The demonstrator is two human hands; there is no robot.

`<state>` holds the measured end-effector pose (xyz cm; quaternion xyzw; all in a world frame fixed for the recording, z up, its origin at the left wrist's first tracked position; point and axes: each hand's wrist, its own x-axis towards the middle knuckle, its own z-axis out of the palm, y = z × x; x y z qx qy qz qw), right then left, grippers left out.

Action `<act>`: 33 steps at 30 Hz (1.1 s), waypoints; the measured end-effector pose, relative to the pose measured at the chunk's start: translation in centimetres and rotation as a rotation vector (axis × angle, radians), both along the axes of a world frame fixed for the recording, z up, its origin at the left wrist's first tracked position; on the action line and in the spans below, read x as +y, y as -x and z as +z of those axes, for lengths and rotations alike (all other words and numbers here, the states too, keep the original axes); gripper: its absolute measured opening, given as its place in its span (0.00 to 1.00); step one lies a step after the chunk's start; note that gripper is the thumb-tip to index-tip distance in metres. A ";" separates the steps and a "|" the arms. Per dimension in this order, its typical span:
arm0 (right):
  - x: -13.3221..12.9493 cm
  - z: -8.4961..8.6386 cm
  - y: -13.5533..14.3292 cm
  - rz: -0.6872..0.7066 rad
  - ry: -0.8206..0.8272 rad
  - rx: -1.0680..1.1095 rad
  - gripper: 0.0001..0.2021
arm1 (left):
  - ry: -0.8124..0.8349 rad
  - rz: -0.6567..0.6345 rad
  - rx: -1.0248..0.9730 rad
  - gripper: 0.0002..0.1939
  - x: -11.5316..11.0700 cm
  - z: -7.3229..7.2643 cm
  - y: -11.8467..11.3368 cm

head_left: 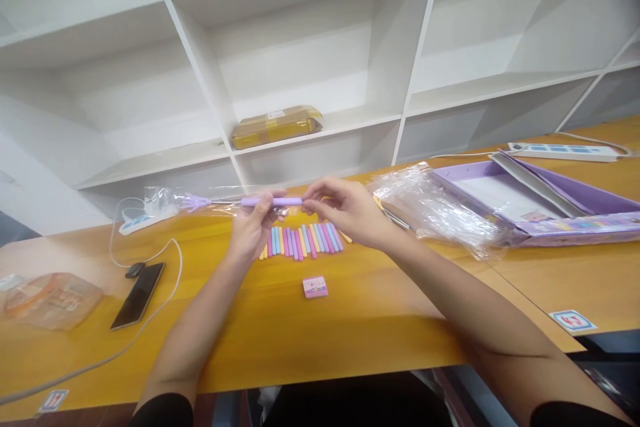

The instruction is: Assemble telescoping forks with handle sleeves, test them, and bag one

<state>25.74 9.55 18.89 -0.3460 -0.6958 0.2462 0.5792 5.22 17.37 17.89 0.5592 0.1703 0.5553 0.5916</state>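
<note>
My left hand [254,230] is closed around a purple-handled rod [250,202], held level above the table. A thin metal shaft runs left from its handle to a purple, spread-out head, with clear plastic film [167,197] around that end. My right hand [345,210] pinches at the right end of the handle; whether its fingers grip the handle or film is hard to see. Below the hands, a row of pink, purple, blue and yellow sticks [303,240] lies on the table. Nearer to me is a small pink-and-white box [315,287].
Clear plastic bags [450,213] lie right of my hands, beside an open purple box [550,233]. A phone [139,295], a white cable [120,359] and a clear plastic container [53,300] are on the left. A taped parcel [277,128] sits on the shelf; a power strip [565,151] stands far right.
</note>
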 end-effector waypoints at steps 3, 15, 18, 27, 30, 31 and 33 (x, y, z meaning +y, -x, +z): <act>0.2 -0.5 0.4 -0.061 -0.057 -0.088 0.14 | -0.005 -0.085 0.037 0.23 -0.8 -0.5 -0.7; 0.6 -1.0 0.4 -0.207 -0.309 -0.241 0.14 | 0.005 -0.134 0.133 0.22 -1.3 0.0 -0.4; 0.3 -0.8 0.0 -0.140 -0.313 -0.324 0.20 | -0.016 -0.147 0.176 0.21 -1.1 0.7 0.4; 0.8 -0.7 -1.4 0.001 -0.481 -0.412 0.15 | 0.101 -0.195 0.200 0.25 -0.6 1.5 1.2; 0.8 -0.7 -1.5 -0.059 -0.618 -0.485 0.04 | 0.100 -0.206 0.208 0.25 -0.3 1.1 1.1; 0.8 -0.6 -1.5 -0.081 -0.657 -0.483 0.05 | 0.092 -0.205 0.223 0.25 -0.2 0.9 1.1; 0.7 -0.6 -1.4 -0.099 -0.680 -0.473 0.06 | 0.059 -0.194 0.278 0.24 0.0 0.5 1.0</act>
